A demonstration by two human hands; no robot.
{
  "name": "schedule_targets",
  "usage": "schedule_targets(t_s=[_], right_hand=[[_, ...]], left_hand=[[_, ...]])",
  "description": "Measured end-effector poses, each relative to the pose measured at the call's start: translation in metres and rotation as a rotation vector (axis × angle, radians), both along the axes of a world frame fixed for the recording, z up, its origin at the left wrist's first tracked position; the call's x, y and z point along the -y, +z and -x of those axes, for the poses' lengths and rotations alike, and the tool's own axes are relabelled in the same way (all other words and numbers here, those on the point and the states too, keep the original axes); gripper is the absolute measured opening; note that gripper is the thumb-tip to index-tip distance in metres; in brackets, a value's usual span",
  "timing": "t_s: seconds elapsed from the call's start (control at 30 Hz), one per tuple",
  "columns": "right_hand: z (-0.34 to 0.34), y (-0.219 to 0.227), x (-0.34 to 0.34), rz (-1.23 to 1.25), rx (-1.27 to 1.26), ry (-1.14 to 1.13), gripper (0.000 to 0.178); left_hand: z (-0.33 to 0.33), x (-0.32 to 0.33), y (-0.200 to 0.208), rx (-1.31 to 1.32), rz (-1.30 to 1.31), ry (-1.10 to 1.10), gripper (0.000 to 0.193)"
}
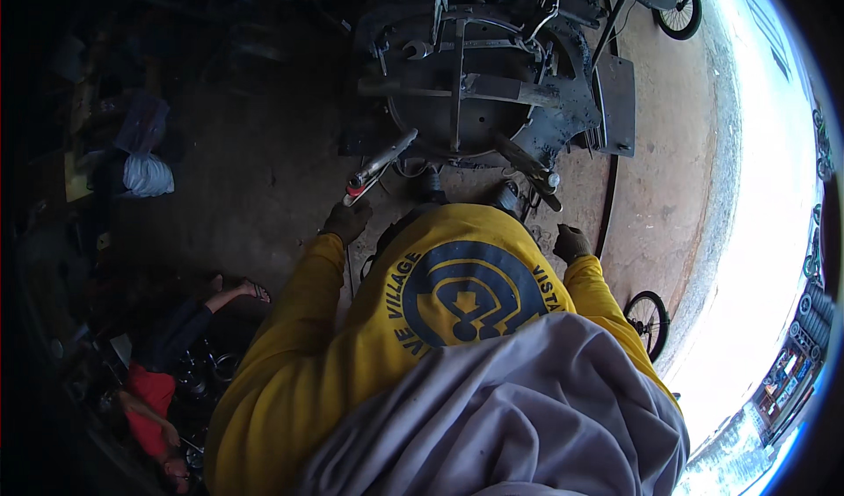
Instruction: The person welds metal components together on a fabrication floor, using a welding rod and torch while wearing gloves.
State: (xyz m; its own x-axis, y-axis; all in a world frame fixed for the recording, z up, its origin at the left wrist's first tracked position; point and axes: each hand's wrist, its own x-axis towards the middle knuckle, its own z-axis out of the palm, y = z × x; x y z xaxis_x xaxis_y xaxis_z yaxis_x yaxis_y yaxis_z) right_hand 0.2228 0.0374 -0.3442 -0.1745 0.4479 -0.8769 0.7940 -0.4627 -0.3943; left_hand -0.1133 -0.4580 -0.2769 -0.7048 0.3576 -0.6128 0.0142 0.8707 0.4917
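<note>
Just below the outer end of a long metal tool with a red part [354, 187], my left hand [349, 222] is dark, with its fingers curled. It meets the tool's end in the picture, but I cannot tell whether it grips it. My right hand [572, 243] is closed at the right, apart from a second pale-ended metal tool [533, 165]; what it holds, if anything, is hidden. Both tools slant out over the near edge of a dark metal workbench [352, 140]. On the bench lie flat metal bars [458, 91], a round frame and an open-ended wrench [417, 50].
A person in a red top [151, 399] is at the lower left, beside dark metal parts. A white bag [148, 175] rests at the left. Wheels stand at the upper right [679, 8] and lower right [648, 324]. A dark bar [608, 201] lies on the brown floor.
</note>
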Motion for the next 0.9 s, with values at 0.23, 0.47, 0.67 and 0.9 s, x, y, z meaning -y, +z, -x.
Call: schedule_targets(t_s=[0.23,0.47,0.67,0.9], right_hand=[[0.021,-0.004,-0.034,-0.034,-0.004,-0.042,0.032],[0.072,-0.044,-0.105,-0.188,0.143,0.172,0.053],[0.119,-0.016,-0.146,-0.485,0.294,0.567,0.076],[0.146,-0.027,-0.171,-0.446,0.282,0.72,0.068]], left_hand=[[-0.003,-0.054,0.057,0.37,0.023,0.144,0.04],[-0.037,-0.004,0.062,-0.088,0.029,-0.544,0.025],[-0.067,-0.008,0.09,-0.094,0.13,-0.592,0.024],[-0.105,-0.016,0.072,-0.205,0.191,-0.774,0.024]])
